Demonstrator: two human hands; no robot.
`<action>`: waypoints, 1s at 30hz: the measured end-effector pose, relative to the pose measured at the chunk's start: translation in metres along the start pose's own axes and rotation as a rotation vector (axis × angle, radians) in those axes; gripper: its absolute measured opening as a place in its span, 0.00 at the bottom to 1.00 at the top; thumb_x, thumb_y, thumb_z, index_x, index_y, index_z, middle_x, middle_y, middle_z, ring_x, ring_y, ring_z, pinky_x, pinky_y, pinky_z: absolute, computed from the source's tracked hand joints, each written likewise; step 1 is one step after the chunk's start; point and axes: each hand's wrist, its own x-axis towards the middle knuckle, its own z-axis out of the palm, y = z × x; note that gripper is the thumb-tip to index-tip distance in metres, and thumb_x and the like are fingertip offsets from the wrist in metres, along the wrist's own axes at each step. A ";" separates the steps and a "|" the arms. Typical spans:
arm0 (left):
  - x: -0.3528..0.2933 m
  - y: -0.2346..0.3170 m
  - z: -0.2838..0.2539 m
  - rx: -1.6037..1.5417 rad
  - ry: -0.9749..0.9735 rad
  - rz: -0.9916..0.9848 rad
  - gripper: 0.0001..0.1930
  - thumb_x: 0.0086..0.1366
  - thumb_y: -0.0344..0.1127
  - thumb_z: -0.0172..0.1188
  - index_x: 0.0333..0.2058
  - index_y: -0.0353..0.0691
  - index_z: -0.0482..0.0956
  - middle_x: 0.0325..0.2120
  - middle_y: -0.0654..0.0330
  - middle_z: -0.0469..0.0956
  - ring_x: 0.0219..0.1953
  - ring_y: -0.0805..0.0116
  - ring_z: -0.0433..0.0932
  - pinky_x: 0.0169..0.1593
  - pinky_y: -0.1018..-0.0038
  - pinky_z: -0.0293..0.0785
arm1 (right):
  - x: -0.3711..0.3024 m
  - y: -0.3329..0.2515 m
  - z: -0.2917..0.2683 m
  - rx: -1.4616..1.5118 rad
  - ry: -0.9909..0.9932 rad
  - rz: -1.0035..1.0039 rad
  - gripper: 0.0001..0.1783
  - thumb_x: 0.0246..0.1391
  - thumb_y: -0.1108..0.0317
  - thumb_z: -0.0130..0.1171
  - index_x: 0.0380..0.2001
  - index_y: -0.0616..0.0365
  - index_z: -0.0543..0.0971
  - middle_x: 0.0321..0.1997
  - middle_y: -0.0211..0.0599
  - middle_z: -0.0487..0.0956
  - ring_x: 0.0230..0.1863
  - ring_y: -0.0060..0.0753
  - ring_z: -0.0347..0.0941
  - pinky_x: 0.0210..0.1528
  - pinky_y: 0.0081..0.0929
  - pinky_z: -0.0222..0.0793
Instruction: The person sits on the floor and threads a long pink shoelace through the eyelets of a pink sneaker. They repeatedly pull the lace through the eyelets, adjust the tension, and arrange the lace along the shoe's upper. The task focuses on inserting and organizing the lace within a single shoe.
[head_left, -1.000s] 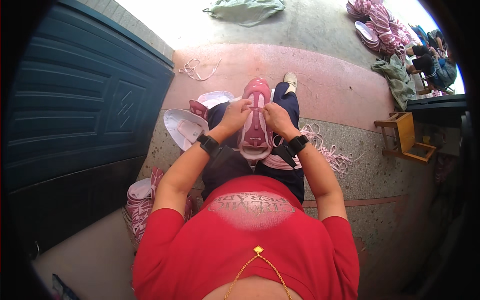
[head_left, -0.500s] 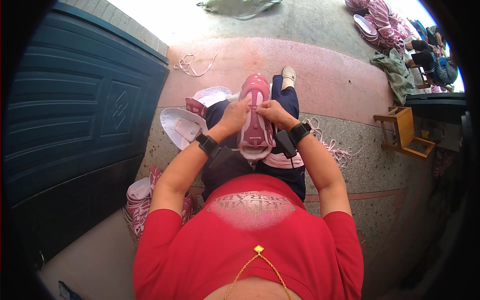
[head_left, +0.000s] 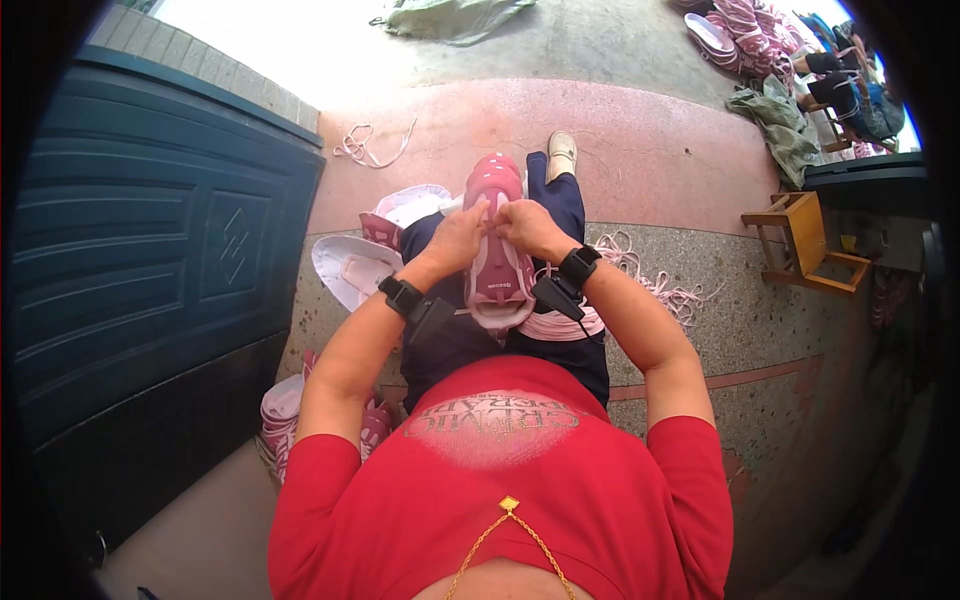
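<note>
A pink and dark-rose shoe upper [head_left: 497, 265] lies along my lap, its toe pointing away from me and its heel opening toward me. At its left edge my left hand [head_left: 459, 238] is closed, thumb and fingers gripping near the eyelet rows. My right hand [head_left: 533, 230] is pinched over the same part from the right, knuckles bent. Whatever sits between its fingertips is too small to make out. Pale pink laces [head_left: 560, 323] are draped over my right thigh, just below my right wrist.
More shoe uppers [head_left: 357, 270] lie on the floor by my left leg, and a stack [head_left: 283, 410] stands behind them. Loose laces [head_left: 660, 285] spread out at right, near a wooden stool [head_left: 800, 243]. A dark blue door [head_left: 160, 220] is at left; another person [head_left: 850, 95] sits far right.
My right hand has shifted slightly left and its knuckles now cover more of the upper's middle. The whole view has moved a little; the upper stays on my lap.
</note>
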 end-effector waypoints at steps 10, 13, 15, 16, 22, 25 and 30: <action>-0.007 0.004 0.001 -0.061 0.044 0.015 0.20 0.57 0.24 0.53 0.50 0.30 0.70 0.30 0.46 0.78 0.35 0.50 0.78 0.40 0.64 0.73 | -0.010 -0.001 0.021 -0.079 0.282 -0.105 0.05 0.43 0.74 0.54 0.24 0.59 0.79 0.30 0.50 0.78 0.37 0.52 0.75 0.42 0.42 0.69; -0.006 0.006 0.000 -0.014 0.042 0.047 0.19 0.55 0.24 0.54 0.48 0.32 0.70 0.30 0.46 0.78 0.35 0.48 0.77 0.40 0.62 0.73 | -0.012 -0.011 0.017 -0.061 0.190 -0.104 0.10 0.43 0.76 0.51 0.33 0.60 0.76 0.34 0.52 0.78 0.38 0.54 0.74 0.42 0.43 0.69; -0.003 0.011 -0.001 0.002 0.021 0.056 0.19 0.54 0.24 0.54 0.47 0.33 0.70 0.29 0.45 0.77 0.35 0.47 0.77 0.39 0.61 0.72 | -0.015 -0.010 0.017 -0.027 0.189 -0.085 0.13 0.44 0.76 0.51 0.36 0.60 0.74 0.35 0.52 0.78 0.39 0.55 0.74 0.42 0.43 0.69; 0.000 0.013 -0.001 0.009 0.005 0.055 0.20 0.54 0.24 0.54 0.47 0.34 0.70 0.29 0.45 0.77 0.35 0.46 0.77 0.39 0.61 0.72 | -0.016 -0.006 0.019 0.014 0.192 -0.088 0.14 0.44 0.76 0.52 0.38 0.61 0.74 0.35 0.52 0.77 0.39 0.55 0.74 0.42 0.43 0.69; -0.003 -0.005 -0.020 0.267 -0.091 0.093 0.12 0.52 0.26 0.52 0.37 0.33 0.76 0.26 0.43 0.76 0.31 0.45 0.76 0.36 0.58 0.71 | -0.044 -0.012 -0.004 0.176 0.240 -0.036 0.20 0.48 0.67 0.60 0.44 0.65 0.72 0.33 0.48 0.78 0.37 0.46 0.76 0.40 0.36 0.70; -0.030 -0.050 -0.080 0.242 0.097 -0.115 0.07 0.51 0.29 0.52 0.24 0.32 0.76 0.22 0.44 0.75 0.28 0.46 0.75 0.34 0.58 0.72 | -0.088 0.011 -0.054 0.272 0.195 0.074 0.21 0.50 0.63 0.63 0.44 0.64 0.74 0.27 0.32 0.77 0.29 0.21 0.72 0.31 0.21 0.68; -0.168 -0.115 -0.200 -0.660 1.123 -0.502 0.12 0.63 0.33 0.51 0.46 0.44 0.70 0.37 0.61 0.73 0.40 0.69 0.73 0.38 0.72 0.73 | -0.194 0.027 -0.152 0.422 0.206 0.423 0.12 0.54 0.65 0.57 0.40 0.58 0.77 0.22 0.22 0.74 0.18 0.10 0.63 0.16 0.12 0.57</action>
